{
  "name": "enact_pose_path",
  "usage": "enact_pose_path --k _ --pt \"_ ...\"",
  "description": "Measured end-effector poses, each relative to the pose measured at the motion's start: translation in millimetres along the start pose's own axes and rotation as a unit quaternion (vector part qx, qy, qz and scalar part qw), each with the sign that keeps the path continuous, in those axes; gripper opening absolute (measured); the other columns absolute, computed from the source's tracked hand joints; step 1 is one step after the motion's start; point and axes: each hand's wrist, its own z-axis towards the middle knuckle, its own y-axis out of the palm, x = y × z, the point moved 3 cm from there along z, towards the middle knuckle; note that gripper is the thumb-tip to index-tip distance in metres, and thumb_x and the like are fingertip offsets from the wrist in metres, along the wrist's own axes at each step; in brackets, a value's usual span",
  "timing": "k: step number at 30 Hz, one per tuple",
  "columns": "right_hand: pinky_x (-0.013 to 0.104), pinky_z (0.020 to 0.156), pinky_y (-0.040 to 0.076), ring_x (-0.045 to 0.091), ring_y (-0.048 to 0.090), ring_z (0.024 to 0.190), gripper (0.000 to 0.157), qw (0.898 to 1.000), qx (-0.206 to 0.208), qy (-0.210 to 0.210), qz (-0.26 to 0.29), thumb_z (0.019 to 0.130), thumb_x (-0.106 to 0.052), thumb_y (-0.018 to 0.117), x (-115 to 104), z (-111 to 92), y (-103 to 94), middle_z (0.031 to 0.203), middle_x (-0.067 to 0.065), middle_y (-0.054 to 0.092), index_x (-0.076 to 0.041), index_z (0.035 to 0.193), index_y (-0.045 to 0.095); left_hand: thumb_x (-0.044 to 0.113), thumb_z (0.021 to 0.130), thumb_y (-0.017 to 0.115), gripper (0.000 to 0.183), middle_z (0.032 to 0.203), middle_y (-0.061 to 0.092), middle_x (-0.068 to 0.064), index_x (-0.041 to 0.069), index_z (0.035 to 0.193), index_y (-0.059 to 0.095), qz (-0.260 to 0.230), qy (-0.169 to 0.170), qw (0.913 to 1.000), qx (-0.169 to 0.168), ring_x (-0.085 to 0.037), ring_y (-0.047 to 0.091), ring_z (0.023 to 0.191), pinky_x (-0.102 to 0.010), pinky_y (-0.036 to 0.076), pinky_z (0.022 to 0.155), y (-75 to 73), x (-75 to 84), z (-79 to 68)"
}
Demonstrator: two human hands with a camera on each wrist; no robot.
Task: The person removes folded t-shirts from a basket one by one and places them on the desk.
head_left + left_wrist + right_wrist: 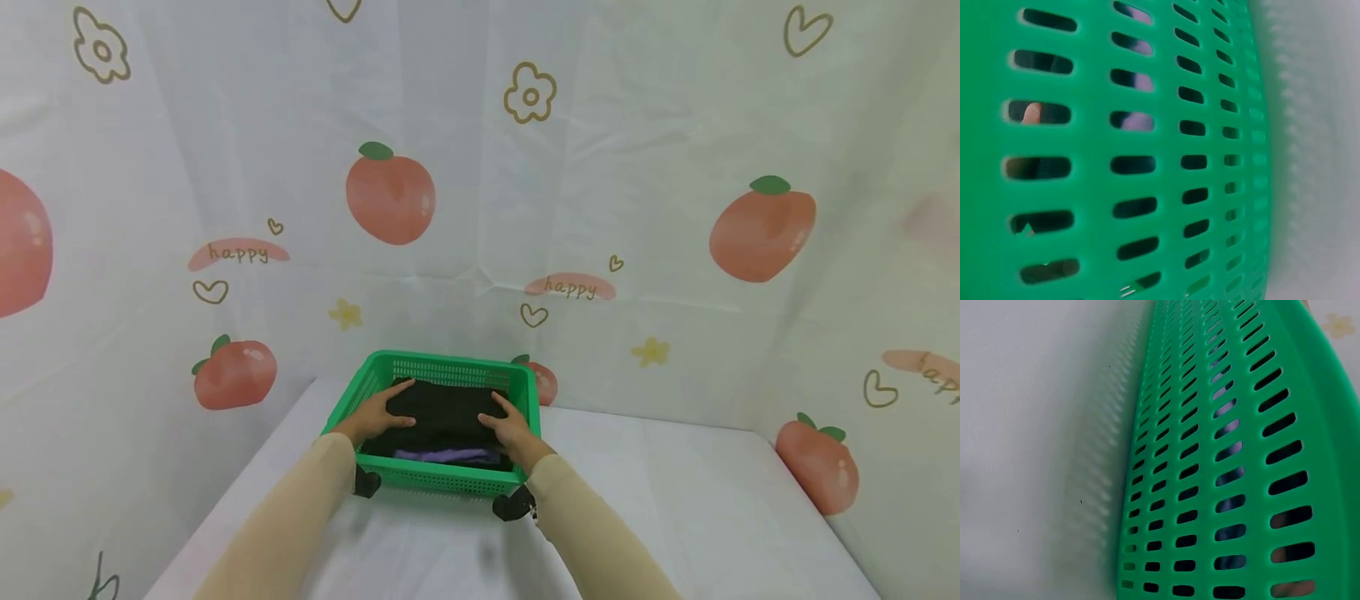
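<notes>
Left hand (377, 414) and right hand (509, 427) are lying flat, fingers straight, grips open, pressing black cloth (442, 412) inside green basket (442, 482); purple fabric (448, 456) showing at 6 o'clock.

A slotted plastic basket (442, 479) stood on the table (675, 500), near its back edge and left of its middle. Behind the basket hung a printed curtain (600, 167), which also closed off the table's left and right sides. In the basket lay a folded dark garment (446, 408), and another folded cloth (450, 456) lay before it, against the near wall. The left hand (375, 414) rested flat on the garment's left part, the right hand (507, 427) on its right part.
</notes>
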Motion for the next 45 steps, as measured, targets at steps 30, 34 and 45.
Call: enact_pose_path --k 30,34,45 --pt "0.030 0.069 0.049 0.034 0.047 0.121 0.066 0.997 -0.033 0.006 0.067 0.099 -0.002 0.057 -12 -5 -3.4 0.161 0.024 0.009 -0.016 0.157 0.029 0.020 0.089 0.075 0.074 0.156 0.024 -0.031 0.010 0.152 0.038 -0.005 0.016 0.9998 0.014 -0.053 0.022 0.142 -0.064 0.034 0.107 -21.4 6.9 -5.5" --pt "0.030 0.069 0.049 0.031 0.049 0.116 0.066 0.997 -0.048 0.004 0.062 0.099 -0.002 0.056 -18 -7 -7.4 0.161 0.025 0.011 -0.016 0.157 0.028 0.022 0.088 0.075 0.076 0.157 0.022 -0.031 0.011 0.153 0.037 -0.016 0.014 0.9997 0.011 -0.052 0.020 0.143 -0.064 0.032 0.108 -22.6 11.5 -7.7" --pt "0.028 0.072 0.046 0.016 0.057 0.093 0.067 0.994 -0.056 -0.005 0.091 0.100 -0.001 0.053 -38 -14 -41.2 0.164 0.018 0.002 -0.021 0.158 0.026 0.033 0.092 0.070 0.078 0.165 0.004 -0.018 0.025 0.157 0.028 -0.120 -0.003 0.9919 -0.042 -0.048 0.005 0.148 -0.066 0.024 0.112 -15.1 31.9 4.1"
